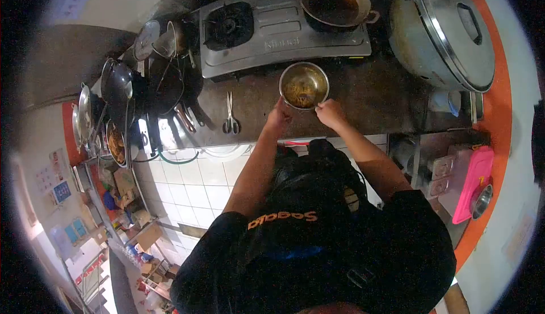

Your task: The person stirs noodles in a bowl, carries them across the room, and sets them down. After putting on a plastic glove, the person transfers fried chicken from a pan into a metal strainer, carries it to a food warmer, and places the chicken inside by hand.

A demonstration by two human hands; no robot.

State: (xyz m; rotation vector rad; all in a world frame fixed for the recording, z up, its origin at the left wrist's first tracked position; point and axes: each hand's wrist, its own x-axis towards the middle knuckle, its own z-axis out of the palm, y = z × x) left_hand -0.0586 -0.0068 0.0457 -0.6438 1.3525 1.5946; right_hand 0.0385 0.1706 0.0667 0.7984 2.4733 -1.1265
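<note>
A round metal bowl (324, 76) is between my two hands at the counter, just in front of the stove. Its inside looks yellowish, with some brown matter at the bottom that I cannot make out. My left hand (279, 117) is closed on the near left side of its rim, the thumb pointing up along the edge. On the near right side, my right hand (331, 114) grips the rim with curled fingers. Scissors (230, 115) with dark handles lie on the counter to the left of my left hand, blades pointing away.
A two-burner stove (278, 44) stands behind the bowl. On its right burner sits a wok (363, 2) with dark brown liquid. A large lidded pot (409, 47) is at the right. Several pans (116, 81) crowd the left side. A pink board (474, 172) leans at the lower right.
</note>
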